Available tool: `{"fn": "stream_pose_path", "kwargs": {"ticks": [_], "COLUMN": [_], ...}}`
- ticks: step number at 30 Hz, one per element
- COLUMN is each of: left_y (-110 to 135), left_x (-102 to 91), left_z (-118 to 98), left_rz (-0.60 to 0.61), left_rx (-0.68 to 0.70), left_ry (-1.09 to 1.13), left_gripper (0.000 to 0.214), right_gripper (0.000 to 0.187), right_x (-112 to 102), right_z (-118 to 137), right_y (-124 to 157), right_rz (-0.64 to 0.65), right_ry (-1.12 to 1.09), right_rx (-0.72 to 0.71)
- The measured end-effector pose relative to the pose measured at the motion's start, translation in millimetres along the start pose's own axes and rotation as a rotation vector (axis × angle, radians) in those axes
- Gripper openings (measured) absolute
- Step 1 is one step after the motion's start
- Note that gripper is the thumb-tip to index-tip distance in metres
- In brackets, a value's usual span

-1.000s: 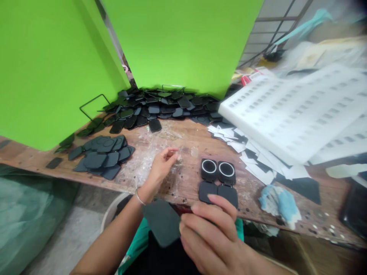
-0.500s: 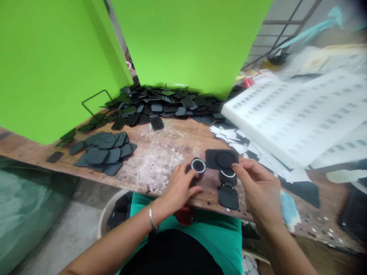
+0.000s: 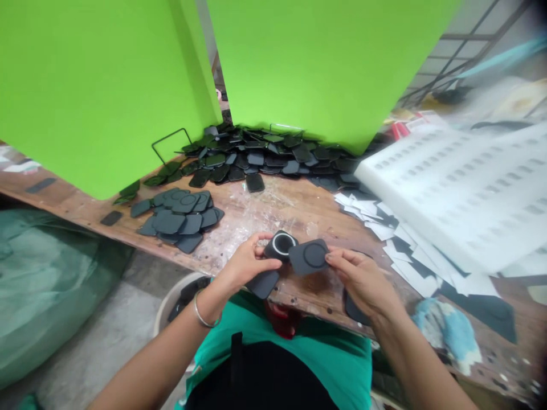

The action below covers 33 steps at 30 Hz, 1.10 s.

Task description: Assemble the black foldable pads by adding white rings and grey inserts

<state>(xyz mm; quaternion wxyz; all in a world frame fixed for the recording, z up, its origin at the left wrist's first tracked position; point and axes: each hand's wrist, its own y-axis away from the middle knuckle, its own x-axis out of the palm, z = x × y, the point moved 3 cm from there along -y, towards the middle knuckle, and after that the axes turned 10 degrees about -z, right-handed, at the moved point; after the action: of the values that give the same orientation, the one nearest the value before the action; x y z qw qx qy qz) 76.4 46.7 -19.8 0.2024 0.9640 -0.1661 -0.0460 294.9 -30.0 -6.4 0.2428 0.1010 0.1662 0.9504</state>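
Note:
My left hand (image 3: 245, 259) grips a black hinged pad (image 3: 269, 248) that bears a white ring, thumb along its near edge. The pad's lower dark panel (image 3: 264, 283) extends below the thumb. Pinched between the fingertips of my right hand (image 3: 359, 276) is a thin dark grey cover sheet (image 3: 305, 259) marked with a circle. The sheet is slightly tilted, and its left edge reaches the right side of the ringed pad; I cannot tell whether they touch. Another dark pad (image 3: 356, 307) lies on the table, partly hidden under my right hand.
A stack of dark pads (image 3: 179, 219) lies to the left, and a long heap of them (image 3: 256, 156) runs along the green boards (image 3: 325, 68). White paper scraps (image 3: 410, 256) and a white slotted foam tray (image 3: 453, 193) are on the right. A blue-white cloth (image 3: 448, 330) sits near the edge.
My right hand has brought the cover sheet left, from above the right-hand pad to beside the left one. My left fingers have closed on the ringed pad. The view has shifted.

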Motion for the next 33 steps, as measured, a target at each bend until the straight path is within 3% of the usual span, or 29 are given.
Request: {"fn": "stream_pose_path", "kwargs": {"ticks": [5,10,18,23,33], "left_y": [16.3,27.8,27.4,29.4,28.6], "left_x": [-5.3,-9.6,-9.5,-8.8,-11.4], "left_z": [2.3,5.9,9.1,7.9,13.7], "left_rz": [0.263,0.478,0.542,0.616,0.635], "left_rx": [-0.266,-0.274,-0.216,-0.254,-0.284], "left_ry": [0.404,0.389,0.331,0.302,0.284], "left_gripper": [0.049,0.056,0.058,0.053,0.053], "right_gripper": [0.031,0.030,0.029,0.027,0.028], "right_x": [9.6,20.8,36.4,35.7,33.9], "right_z": [0.7,3.7,-1.3,-7.7,-11.9], "right_y": [0.9,2.4,13.5,18.4,16.8], "right_rz": [0.081,0.126,0.192,0.211,0.201], "right_ry": [-0.064,-0.025,-0.030,-0.006,0.052], "right_rx": [0.102,0.125,0.203,0.207,0.207]}}
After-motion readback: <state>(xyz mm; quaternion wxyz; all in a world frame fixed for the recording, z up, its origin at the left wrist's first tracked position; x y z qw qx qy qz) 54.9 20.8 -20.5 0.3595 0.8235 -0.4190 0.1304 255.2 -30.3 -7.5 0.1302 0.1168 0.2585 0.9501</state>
